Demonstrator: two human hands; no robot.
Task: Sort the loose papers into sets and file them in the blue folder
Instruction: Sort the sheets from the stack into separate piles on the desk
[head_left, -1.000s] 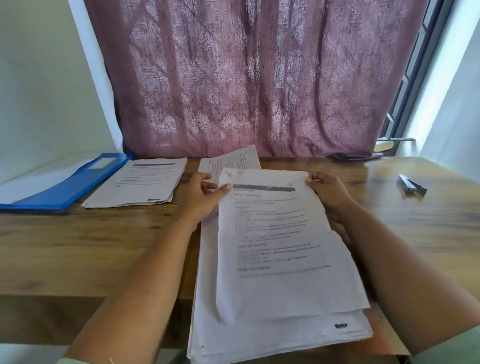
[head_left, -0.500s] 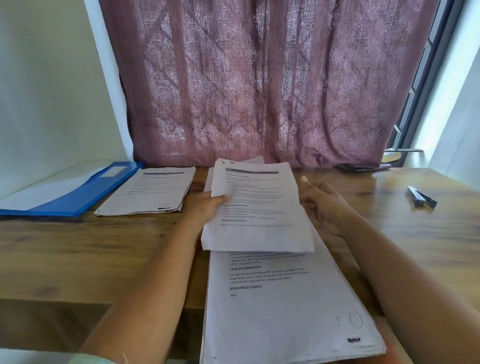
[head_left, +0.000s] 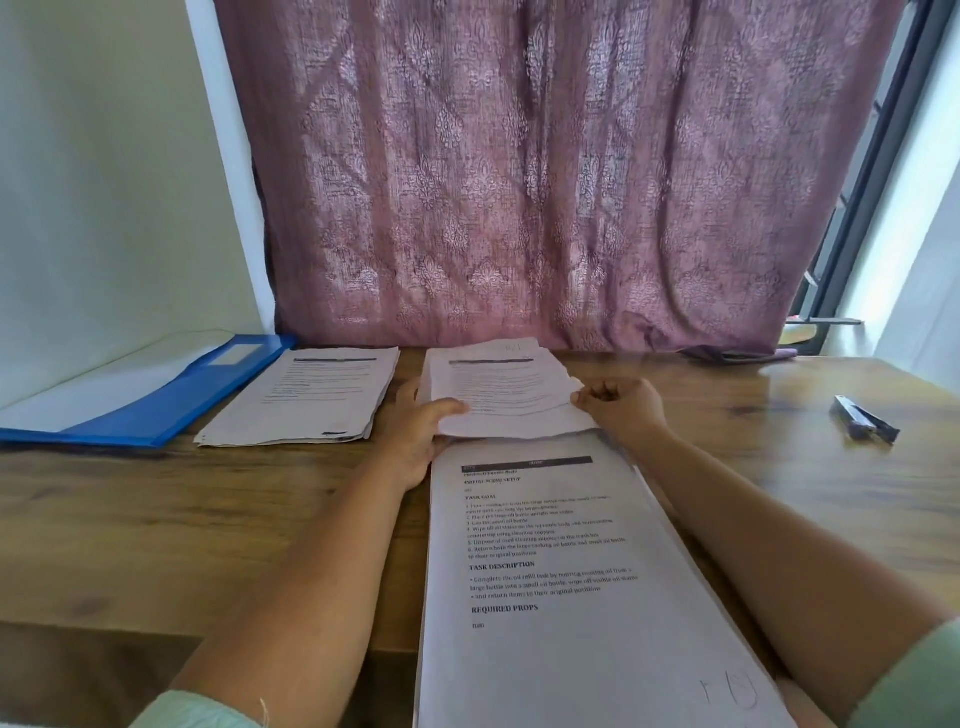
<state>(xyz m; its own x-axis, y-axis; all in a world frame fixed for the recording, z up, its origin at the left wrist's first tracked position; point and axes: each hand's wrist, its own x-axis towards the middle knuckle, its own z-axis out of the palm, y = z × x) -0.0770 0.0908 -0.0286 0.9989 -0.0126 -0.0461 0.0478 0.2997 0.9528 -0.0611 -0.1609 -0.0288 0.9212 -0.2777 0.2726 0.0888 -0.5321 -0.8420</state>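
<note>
Now the top sheet (head_left: 506, 397) has gone from the near stack (head_left: 571, 597) to the far middle pile, left hand (head_left: 415, 441) and right hand (head_left: 621, 410) still pinching its edges; blue folder (head_left: 150, 402) open far left, so sorting continues.

Near stack of papers (head_left: 561, 597) runs off the bottom edge; its lower sheets are hidden under the top page. Print on the sheet (head_left: 504, 400) in my hands is too blurred to read. Blue folder (head_left: 156, 410) is cut by the left edge. My left hand (head_left: 415, 436) has its fingers tucked under that sheet, unseen.
</note>
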